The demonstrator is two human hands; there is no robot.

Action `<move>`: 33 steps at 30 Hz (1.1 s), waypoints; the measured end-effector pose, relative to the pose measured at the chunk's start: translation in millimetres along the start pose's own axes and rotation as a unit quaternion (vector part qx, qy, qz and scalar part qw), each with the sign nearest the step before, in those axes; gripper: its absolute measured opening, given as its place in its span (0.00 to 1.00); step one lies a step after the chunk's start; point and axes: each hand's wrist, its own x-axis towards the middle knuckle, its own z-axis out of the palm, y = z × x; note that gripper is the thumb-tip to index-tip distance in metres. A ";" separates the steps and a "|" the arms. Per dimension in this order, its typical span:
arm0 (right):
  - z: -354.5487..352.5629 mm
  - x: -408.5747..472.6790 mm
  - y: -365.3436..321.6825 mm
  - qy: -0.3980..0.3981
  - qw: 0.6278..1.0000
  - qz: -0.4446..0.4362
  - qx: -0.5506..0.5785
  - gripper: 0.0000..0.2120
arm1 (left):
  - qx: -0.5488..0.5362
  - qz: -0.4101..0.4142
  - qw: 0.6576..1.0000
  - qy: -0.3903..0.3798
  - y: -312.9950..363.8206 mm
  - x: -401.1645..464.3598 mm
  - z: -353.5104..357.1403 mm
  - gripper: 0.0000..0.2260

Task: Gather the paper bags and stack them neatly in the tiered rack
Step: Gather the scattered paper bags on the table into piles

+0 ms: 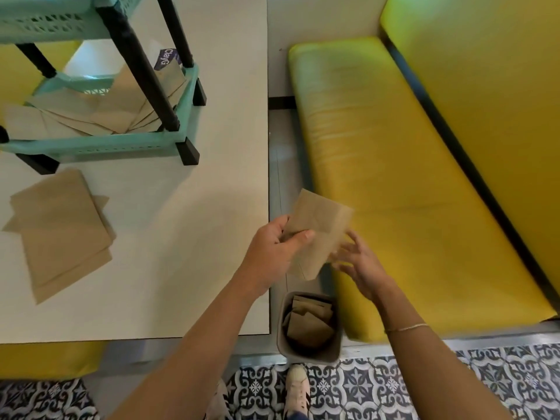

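1. My left hand (274, 242) grips a flat brown paper bag (318, 228), thumb on top, in the gap between the white table (194, 207) and the yellow bench seat (409, 177)
2. My right hand (359, 262) is open, fingers spread at the bag's right edge; it is blurred, so I cannot tell if it touches
3. More bags sit in a small grey bin (309, 353) on the floor below, a loose pile of bags (63, 231) lies on the table, and others lie fanned in the lower tier of the teal rack (115, 144)
4. Risk, I judge: a one-handed pinch could let the bag slip into the gap, and adding it to that uneven fan would leave the stack untidy
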 end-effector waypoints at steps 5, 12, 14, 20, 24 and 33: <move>-19.0 -8.3 -26.3 -0.118 0.981 -0.011 0.151 0.34 | -0.089 -0.011 0.996 -0.013 1.0 1.5 -3.1 0.08; -47.7 -7.4 12.9 0.192 0.932 0.032 -0.305 0.07 | 0.106 0.032 0.982 0.151 -7.5 6.2 -20.1 0.17; -52.2 -12.0 34.2 0.201 0.895 0.027 -0.397 0.12 | 0.129 0.039 0.976 0.171 -8.7 5.9 -24.0 0.16; -35.3 -14.1 85.4 0.119 0.804 0.054 -0.580 0.17 | 0.183 0.051 0.967 0.168 -15.5 3.2 -32.0 0.09; -17.8 -6.5 104.4 0.035 0.739 0.056 -0.671 0.19 | 0.212 0.054 0.959 0.179 -18.9 -0.8 -38.8 0.10; 18.1 13.9 55.5 -0.023 0.750 -0.024 -0.660 0.16 | 0.309 0.026 0.907 0.286 -33.1 -4.3 -108.2 0.13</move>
